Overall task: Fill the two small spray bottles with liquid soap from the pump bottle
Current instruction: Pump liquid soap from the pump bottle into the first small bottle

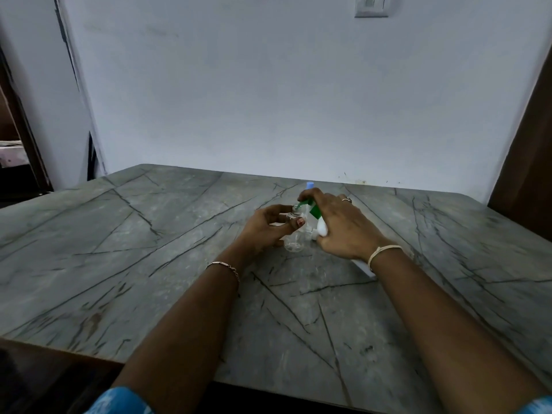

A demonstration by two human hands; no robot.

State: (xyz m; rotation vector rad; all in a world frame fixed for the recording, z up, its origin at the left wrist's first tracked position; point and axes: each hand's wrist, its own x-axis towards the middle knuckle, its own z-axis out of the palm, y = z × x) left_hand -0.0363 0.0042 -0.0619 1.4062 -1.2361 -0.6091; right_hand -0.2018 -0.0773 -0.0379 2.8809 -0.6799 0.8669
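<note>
The left hand (267,227) grips a small clear plastic spray bottle (294,242); the right hand (339,230) wraps the white, green-topped pump bottle (320,228) beside it.

Our right grip (334,228) covers most of the pump bottle (316,213); behind it only a blue cap (310,184) shows. We cannot tell any soap level in the clear bottle (294,245). The wall switch (371,7) is cut by the top edge.
</note>
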